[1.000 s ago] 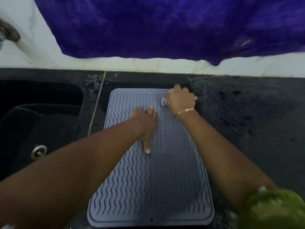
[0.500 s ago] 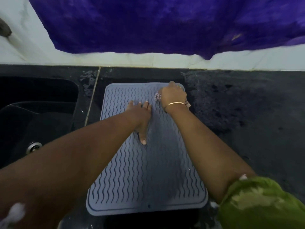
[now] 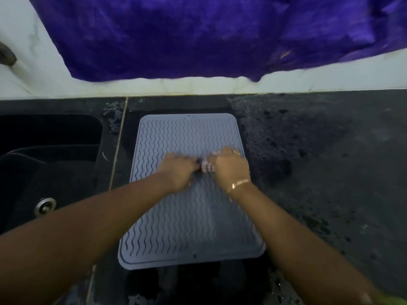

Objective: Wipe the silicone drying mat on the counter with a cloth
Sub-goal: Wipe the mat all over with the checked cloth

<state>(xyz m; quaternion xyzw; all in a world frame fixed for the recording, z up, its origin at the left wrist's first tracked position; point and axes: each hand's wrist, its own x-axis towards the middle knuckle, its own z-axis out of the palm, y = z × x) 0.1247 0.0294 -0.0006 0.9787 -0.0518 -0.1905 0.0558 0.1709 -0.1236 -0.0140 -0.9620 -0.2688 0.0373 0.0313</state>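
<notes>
**Mid-mat wipe: slip and missed-strip risk**

The mat [image 3: 176,133] lay flat on the black counter [image 3: 319,172], just right of the sink [image 3: 50,150], long side running away from me. My right hand [image 3: 231,167] sat about mid-mat near the right edge. Its fingers were curled over the cloth [image 3: 207,167], which was bunched small, with only a pale bit showing. My left hand [image 3: 179,170] lay just beside it, fingers out flat on the ribs. Motion blur hid the fingertip detail.

Risks, as I judged them:
- The counter looked wet, so a hard stroke could skate the mat toward the sink if the left hand eased off.
- The bunched cloth covered little, so it could skip strips or leave water in the wavy grooves.
- The left hand sat in the stroke path.
</notes>
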